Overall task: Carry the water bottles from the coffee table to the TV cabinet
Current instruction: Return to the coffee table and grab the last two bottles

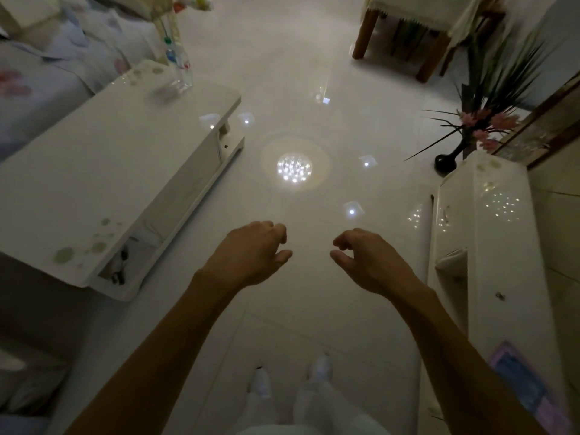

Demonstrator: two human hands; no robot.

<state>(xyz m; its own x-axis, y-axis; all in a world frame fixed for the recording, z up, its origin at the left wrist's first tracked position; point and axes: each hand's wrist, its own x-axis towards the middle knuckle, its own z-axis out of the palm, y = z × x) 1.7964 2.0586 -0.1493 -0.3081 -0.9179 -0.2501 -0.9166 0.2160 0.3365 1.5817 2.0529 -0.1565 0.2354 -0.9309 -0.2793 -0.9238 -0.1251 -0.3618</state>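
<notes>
A clear plastic water bottle with a green cap stands upright at the far end of the white coffee table on my left. The long white TV cabinet runs along my right. My left hand and my right hand hang over the glossy floor between the two pieces of furniture. Both hands hold nothing, with the fingers loosely curled and apart. No bottle shows on the cabinet top.
A sofa with a floral cover lies behind the coffee table. A black vase with a plant and pink flowers stands on the floor at the cabinet's far end. A wooden table is further back. A coloured box lies on the cabinet's near end.
</notes>
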